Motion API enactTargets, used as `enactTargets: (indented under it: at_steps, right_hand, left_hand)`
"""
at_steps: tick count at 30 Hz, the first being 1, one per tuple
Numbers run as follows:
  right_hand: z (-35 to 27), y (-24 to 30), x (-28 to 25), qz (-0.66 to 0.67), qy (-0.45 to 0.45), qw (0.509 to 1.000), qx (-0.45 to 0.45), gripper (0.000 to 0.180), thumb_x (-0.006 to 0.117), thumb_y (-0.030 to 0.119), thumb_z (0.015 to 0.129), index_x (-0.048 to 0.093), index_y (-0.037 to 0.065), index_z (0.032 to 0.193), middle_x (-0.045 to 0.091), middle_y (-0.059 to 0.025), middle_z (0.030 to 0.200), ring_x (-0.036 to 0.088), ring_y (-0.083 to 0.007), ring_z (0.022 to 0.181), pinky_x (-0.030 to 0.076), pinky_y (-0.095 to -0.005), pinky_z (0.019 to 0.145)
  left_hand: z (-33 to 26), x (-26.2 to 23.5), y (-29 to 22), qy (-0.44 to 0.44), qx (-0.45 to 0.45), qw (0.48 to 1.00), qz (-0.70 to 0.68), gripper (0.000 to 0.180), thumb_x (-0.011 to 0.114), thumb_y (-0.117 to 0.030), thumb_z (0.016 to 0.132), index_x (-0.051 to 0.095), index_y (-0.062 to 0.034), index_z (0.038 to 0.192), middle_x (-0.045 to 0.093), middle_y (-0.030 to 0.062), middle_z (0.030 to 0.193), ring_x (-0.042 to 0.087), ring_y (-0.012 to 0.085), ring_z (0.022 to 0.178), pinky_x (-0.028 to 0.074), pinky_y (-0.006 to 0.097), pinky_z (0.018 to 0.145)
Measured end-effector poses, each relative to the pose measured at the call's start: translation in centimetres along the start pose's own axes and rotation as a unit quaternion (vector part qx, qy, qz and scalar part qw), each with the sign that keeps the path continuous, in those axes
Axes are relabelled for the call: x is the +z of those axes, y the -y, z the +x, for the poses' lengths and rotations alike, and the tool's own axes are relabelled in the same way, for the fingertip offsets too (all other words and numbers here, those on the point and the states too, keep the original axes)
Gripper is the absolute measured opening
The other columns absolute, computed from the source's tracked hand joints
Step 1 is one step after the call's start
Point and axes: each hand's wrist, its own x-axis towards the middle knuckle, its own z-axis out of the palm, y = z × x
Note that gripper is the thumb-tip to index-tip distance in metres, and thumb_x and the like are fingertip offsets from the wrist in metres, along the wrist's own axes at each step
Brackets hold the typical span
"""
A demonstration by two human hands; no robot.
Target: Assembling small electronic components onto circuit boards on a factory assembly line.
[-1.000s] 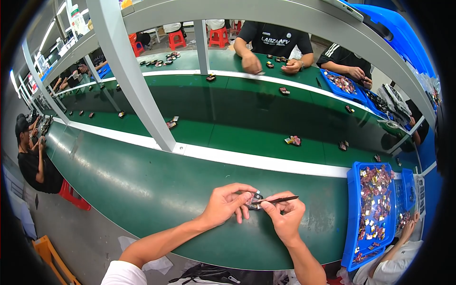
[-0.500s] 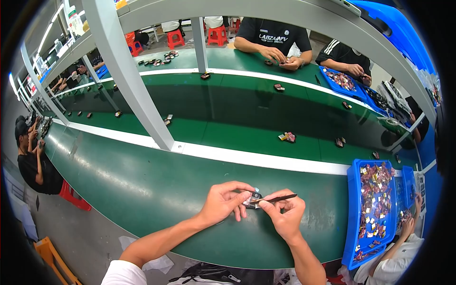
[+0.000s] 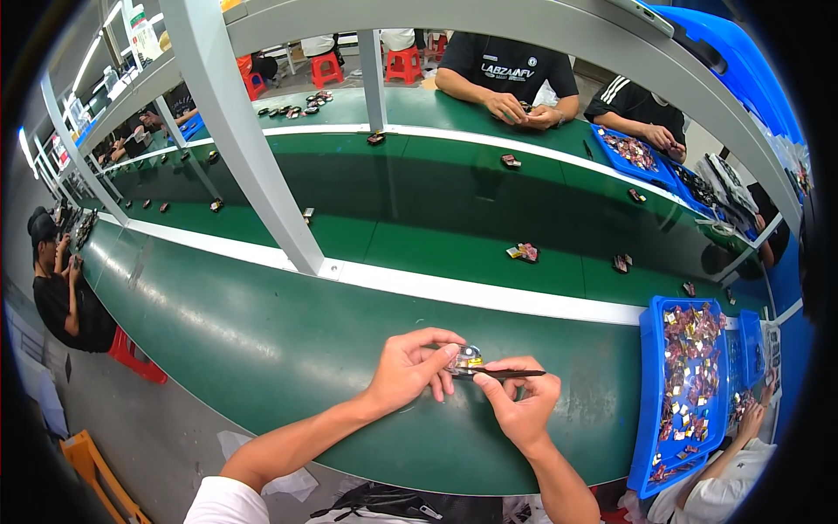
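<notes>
Over the near green bench, my left hand (image 3: 408, 368) is closed on a small black electronic device (image 3: 470, 352), holding it between thumb and fingers. The inside of the device shows, with a yellow and silvery part in it; finer detail is too small to tell. My right hand (image 3: 525, 403) pinches a slim black tool (image 3: 522, 374) that looks like tweezers. The tool lies nearly level, its tip at the lower edge of the device. Part of the device is hidden behind my left fingers.
At my right stands a blue tray (image 3: 648, 393) full of small red, yellow and white parts. Beyond a white rail (image 3: 489, 300), a green conveyor belt (image 3: 393, 240) carries several small assemblies. A grey post (image 3: 249, 140) rises at its edge. Co-workers sit across, far left and lower right.
The black tool has tilted from slanting to nearly level, and its tip has shifted left along the device. More of the device's yellow inner part shows. Pieces on the belt have shifted slightly left.
</notes>
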Motion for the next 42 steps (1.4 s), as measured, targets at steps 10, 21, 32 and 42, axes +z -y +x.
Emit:
enactTargets:
  at_steps: [10,21,32,42]
  right_hand:
    - [-0.15,-0.05,-0.01,-0.037,0.013,0.999,-0.035,0.015,0.085,0.002,0.077,0.076,0.004,0.088,0.066,0.0005,0.063,0.039,-0.0017,0.042,0.027,-0.0215,0.042]
    - [0.12,0.33,-0.02,-0.062,0.037,0.988,-0.139,0.013,0.083,-0.001,0.076,0.074,0.005,0.083,0.078,-0.0068,0.083,0.042,-0.0059,0.039,0.034,-0.0225,0.041]
    - [0.24,-0.07,0.39,-0.082,0.042,0.979,-0.182,0.015,0.083,-0.002,0.074,0.073,0.005,0.081,0.078,-0.0081,0.083,0.042,-0.005,0.038,0.035,-0.0213,0.042]
    - [0.11,-0.1,0.41,-0.109,0.056,0.973,-0.196,0.016,0.079,-0.005,0.074,0.074,0.008,0.082,0.076,-0.0044,0.08,0.062,-0.0137,0.05,0.042,-0.0248,0.046]
  left_hand:
    - [-0.14,0.52,-0.16,-0.004,-0.007,1.0,0.001,0.025,0.059,-0.007,0.102,0.061,0.0096,0.121,0.07,0.0159,0.1,0.069,0.0166,0.064,0.055,0.025,0.049]
    - [-0.07,0.53,-0.16,-0.002,-0.028,1.0,0.009,0.023,0.058,-0.006,0.102,0.061,0.0108,0.118,0.068,0.0158,0.1,0.068,0.0148,0.062,0.053,0.024,0.046]
    - [-0.03,0.58,-0.49,0.003,-0.039,0.998,0.053,0.025,0.066,-0.002,0.096,0.061,0.008,0.118,0.069,0.0107,0.088,0.064,0.0117,0.057,0.049,0.024,0.044]
    - [0.38,0.57,0.05,-0.016,-0.05,0.996,0.066,0.018,0.064,0.0,0.095,0.061,0.0067,0.112,0.067,0.0096,0.087,0.062,0.0107,0.053,0.045,0.025,0.039]
